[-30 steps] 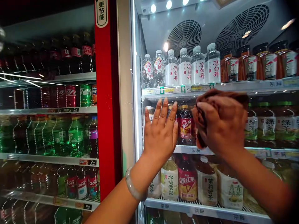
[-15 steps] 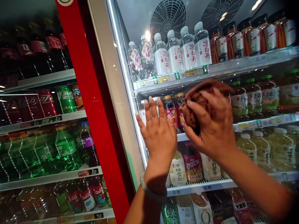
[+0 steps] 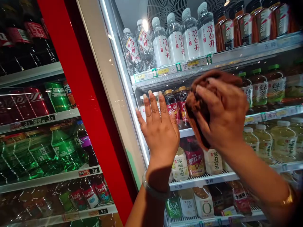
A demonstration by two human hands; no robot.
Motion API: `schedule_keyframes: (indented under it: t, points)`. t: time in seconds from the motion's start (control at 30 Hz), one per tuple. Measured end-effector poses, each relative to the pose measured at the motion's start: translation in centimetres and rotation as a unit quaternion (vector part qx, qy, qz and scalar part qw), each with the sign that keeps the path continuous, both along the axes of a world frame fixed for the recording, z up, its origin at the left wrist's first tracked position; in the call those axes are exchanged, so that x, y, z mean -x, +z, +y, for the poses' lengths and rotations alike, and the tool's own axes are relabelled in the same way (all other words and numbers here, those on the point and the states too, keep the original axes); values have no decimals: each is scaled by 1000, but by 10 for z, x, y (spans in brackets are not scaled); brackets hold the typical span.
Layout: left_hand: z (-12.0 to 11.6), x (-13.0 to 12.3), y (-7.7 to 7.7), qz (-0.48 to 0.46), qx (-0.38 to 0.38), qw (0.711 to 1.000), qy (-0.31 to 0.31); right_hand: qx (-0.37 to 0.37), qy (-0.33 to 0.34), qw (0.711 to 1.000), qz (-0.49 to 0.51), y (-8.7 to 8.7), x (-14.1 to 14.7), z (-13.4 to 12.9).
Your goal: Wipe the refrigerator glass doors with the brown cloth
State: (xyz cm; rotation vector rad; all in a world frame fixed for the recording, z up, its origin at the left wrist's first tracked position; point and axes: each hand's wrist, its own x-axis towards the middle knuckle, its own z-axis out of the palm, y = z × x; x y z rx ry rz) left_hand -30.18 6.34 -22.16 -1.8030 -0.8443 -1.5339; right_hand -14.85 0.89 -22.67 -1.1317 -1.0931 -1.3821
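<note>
My left hand [image 3: 161, 134] lies flat with its fingers stretched upward, apparently against the clear glass door of a drinks cooler. A bracelet [image 3: 155, 189] circles that wrist. To its right, my right hand [image 3: 227, 115] grips a bunched brown cloth [image 3: 193, 102], somewhat blurred, at the level of the middle shelves. Part of the cloth is hidden behind my fingers. Whether it presses on the glass at this instant I cannot tell. Behind the hands, bottles of red-labelled tea [image 3: 171, 102] are partly covered.
Clear water bottles [image 3: 161, 44] and amber bottles [image 3: 224, 30] line the top shelf. Lower shelves hold green-capped tea [image 3: 259, 83] and pale drinks [image 3: 181, 167]. A red upright panel [image 3: 78, 126] separates this cooler from another at left, with green bottles [image 3: 62, 146] and cans [image 3: 56, 96].
My right hand and the cloth have shifted a little right and up, away from my left hand. My left hand stays flat in nearly the same place. The view has tilted slightly.
</note>
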Motion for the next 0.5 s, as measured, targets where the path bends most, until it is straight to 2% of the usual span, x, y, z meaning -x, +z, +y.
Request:
schedule_keyframes:
  t: [0.07,0.13,0.17,0.23,0.3,0.37,0.43,0.5]
  points:
    - [0,0,0,3,9,1000,-4,-2,2,1000,-21,-29,14,1]
    - [0,1,0,3,20,1000,-9,-4,11,998,-65,-39,24,6]
    - [-1,1,1,2,26,1000,-9,0,12,996,-87,-35,25,8]
    - [-3,1,1,0,26,1000,-4,6,12,994,-109,-14,17,12]
    - [-3,1,1,3,14,1000,5,8,15,995,-96,10,0,11]
    - [-3,0,0,7,0,1000,11,-21,30,998,-60,18,-17,8]
    - [-3,-1,0,6,-6,1000,10,-45,45,997,-37,4,-26,3]
    - [-2,-1,-1,1,-8,1000,8,-29,46,998,-36,-26,-22,-1]
